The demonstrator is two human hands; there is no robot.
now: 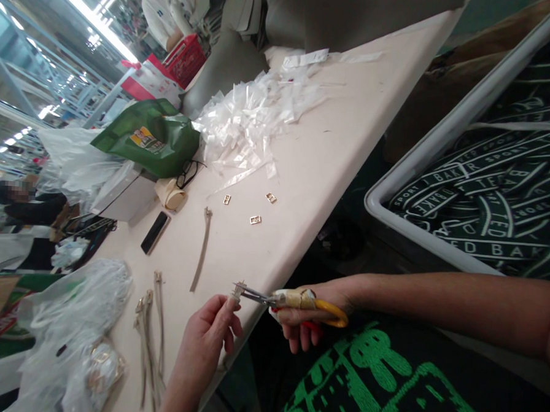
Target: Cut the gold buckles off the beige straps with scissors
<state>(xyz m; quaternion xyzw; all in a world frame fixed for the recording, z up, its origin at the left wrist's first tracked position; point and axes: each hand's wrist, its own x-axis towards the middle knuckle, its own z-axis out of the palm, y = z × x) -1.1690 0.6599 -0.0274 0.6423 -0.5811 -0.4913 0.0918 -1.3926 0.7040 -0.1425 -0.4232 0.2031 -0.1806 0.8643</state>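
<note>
A black garment (491, 389) bears a green figure print (389, 359).

Pale table (326, 153), bright ceiling lights (90, 15), metal framework (14, 83)

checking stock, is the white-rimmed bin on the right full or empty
Not empty: dark straps with pale lettering lie heaped inside the white-rimmed bin. Whether it is full I cannot tell, as it runs out of frame.

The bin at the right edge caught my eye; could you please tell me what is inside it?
Jumbled dark bands with white lettering lie inside the bin, with a narrow pale strip across them. Whatever lies beneath the upper bands, and the bin's bottom, is covered.
</note>
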